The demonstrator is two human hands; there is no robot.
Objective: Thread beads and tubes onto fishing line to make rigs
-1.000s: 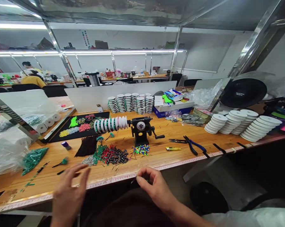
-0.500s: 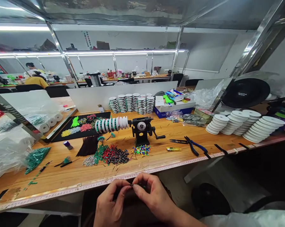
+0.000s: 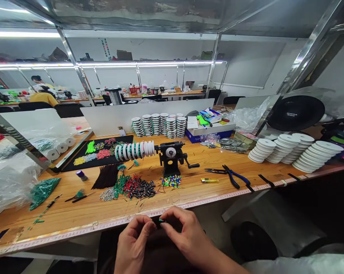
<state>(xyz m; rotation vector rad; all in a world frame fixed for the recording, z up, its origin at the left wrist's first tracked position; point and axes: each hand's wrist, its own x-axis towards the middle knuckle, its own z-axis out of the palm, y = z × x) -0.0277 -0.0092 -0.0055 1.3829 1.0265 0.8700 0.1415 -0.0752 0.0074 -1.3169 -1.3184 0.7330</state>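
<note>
In front of the table's edge, low in the head view, my two hands are close together. My right hand pinches a small dark piece with a green part between thumb and forefinger. My left hand is a little to the left, its thumb pressed to its curled fingers; what it holds, if anything, is too small to tell. On the table beyond lie red, black and green small tube-like parts, multicoloured beads and a bundle of dark strands.
Behind the parts stands a black hand-crank winder carrying white spools. Pliers and a yellow lighter lie to the right, near stacked white discs. A black mat with small piles is at left.
My hands have moved slightly apart at the fingertips. The green part at my right fingertips now shows more clearly. Things on the table look the same.
</note>
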